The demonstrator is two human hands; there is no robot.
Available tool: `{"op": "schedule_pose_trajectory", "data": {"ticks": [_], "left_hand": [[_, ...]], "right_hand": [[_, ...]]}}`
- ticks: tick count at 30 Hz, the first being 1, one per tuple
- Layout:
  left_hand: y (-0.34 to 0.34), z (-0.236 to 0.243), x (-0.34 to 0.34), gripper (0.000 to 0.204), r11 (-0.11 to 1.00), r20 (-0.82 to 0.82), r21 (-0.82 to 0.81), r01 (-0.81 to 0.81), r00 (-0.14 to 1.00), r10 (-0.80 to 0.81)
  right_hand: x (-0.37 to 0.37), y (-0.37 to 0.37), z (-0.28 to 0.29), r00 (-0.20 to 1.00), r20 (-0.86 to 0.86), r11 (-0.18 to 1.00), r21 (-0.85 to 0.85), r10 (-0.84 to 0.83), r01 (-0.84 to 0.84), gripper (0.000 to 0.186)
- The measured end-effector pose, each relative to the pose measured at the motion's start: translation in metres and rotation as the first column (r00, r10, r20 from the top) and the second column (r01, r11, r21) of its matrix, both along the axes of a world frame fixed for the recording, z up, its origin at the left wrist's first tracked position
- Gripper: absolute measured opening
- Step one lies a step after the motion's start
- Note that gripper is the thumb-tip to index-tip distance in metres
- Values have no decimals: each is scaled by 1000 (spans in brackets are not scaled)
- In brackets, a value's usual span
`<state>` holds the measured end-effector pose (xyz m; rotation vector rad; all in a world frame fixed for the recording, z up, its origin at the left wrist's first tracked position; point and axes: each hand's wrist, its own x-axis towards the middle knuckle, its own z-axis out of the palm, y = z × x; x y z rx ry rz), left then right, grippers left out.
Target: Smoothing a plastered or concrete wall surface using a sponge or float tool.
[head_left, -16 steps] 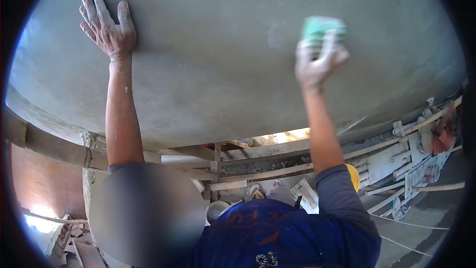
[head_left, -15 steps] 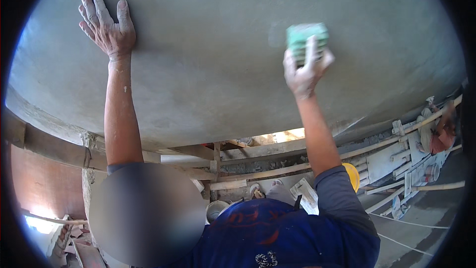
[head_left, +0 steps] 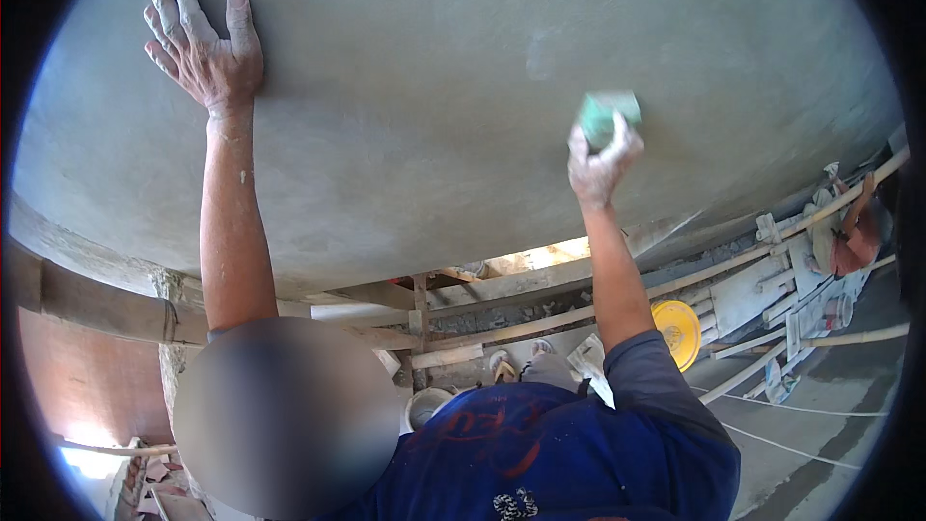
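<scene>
My left hand (head_left: 201,50) is pressed flat against the grey plastered wall (head_left: 405,135) at the upper left, fingers spread and dusted with pale plaster. My right hand (head_left: 602,168) grips a slightly blurred, light green sponge-like block (head_left: 604,108) on the same wall, right of the middle. Both forearms reach up from my body at the bottom of the view.
Below the wall are bamboo poles and boards (head_left: 738,299), a yellow round object (head_left: 680,335), a grey bucket (head_left: 427,407) and my sandalled feet. A co-worker (head_left: 847,241) is among the poles at far right. A wooden panel (head_left: 87,362) stands at lower left.
My right hand has moved lower on the wall with the green block. My left hand has barely moved, and more of the yellow object shows beside my right arm.
</scene>
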<state>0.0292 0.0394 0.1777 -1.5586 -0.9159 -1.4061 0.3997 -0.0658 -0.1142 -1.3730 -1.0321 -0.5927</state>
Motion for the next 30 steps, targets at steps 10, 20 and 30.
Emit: {"op": "schedule_pose_trajectory", "data": {"ticks": [10,20,30], "left_hand": [[1,-1,1,74,998,-46,13,-56,997,57],[-1,1,7,79,998,-128,41,-58,990,62],[-1,-7,3,77,996,-116,34,-83,989,87]], "right_hand": [[118,1,121,998,-56,979,200,39,-27,68],[26,2,-148,671,-740,995,98,48,36,74],[117,15,35,632,-717,905,421,294,57,72]]}}
